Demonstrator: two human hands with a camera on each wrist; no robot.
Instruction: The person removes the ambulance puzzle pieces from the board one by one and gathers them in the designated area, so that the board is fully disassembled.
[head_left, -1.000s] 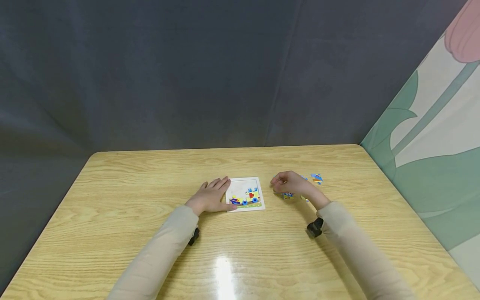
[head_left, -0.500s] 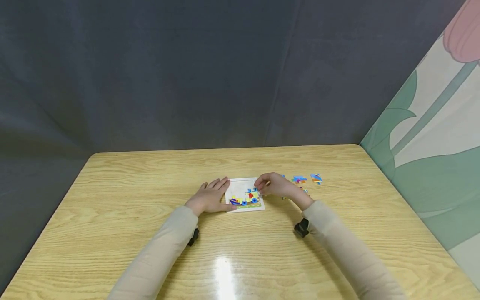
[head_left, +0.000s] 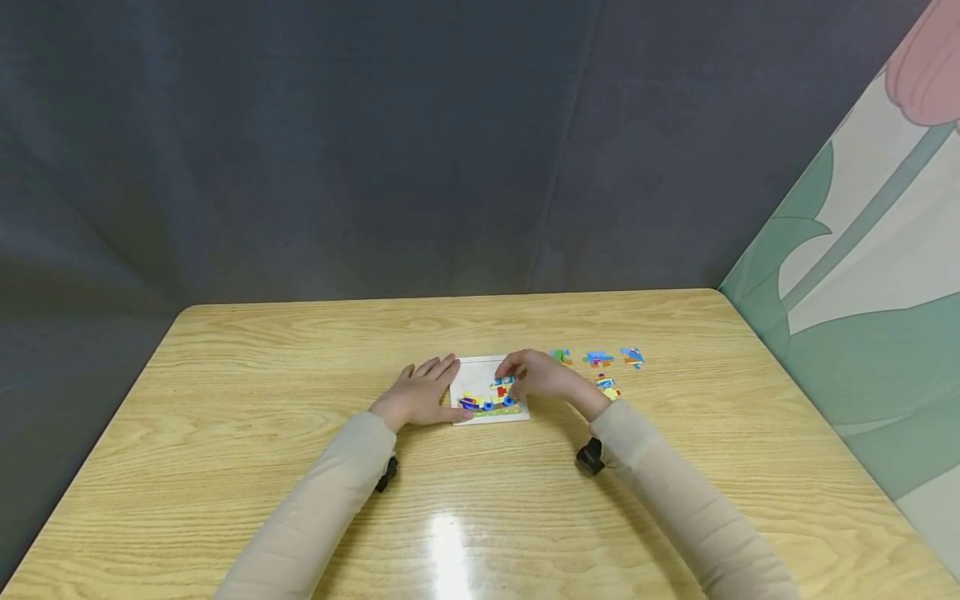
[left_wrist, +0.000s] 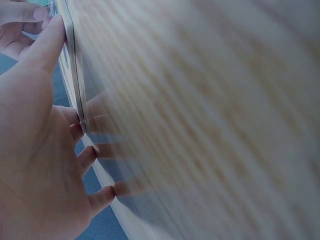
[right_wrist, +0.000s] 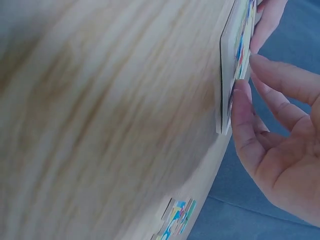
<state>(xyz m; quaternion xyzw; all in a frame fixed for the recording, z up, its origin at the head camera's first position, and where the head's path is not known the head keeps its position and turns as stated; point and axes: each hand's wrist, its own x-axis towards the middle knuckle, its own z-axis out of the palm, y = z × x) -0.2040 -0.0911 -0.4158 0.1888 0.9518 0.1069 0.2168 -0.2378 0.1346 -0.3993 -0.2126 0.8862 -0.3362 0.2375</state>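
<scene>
A small white-framed jigsaw puzzle board point(head_left: 487, 417) lies mid-table, its lower part filled with a colourful vehicle picture and its upper part bare white. My left hand point(head_left: 422, 396) rests spread against its left side, thumb over the lower left corner. In the left wrist view the other fingertips touch the tabletop. Over the board's right side, my right hand point(head_left: 542, 373) has thumb and fingers bent together, pinching a puzzle piece that the fingers mostly hide. The right wrist view shows its fingertips point(right_wrist: 242, 89) right at the board's edge.
Loose puzzle pieces lie right of the board: a green and blue one point(head_left: 561, 357), two blue and orange ones point(head_left: 598, 359) and a yellow one point(head_left: 607, 388). A dark curtain hangs behind the wooden table point(head_left: 300, 350).
My right hand has moved left from beside the loose pieces to over the right side of the board, uncovering several pieces. The left hand and board have stayed put.
</scene>
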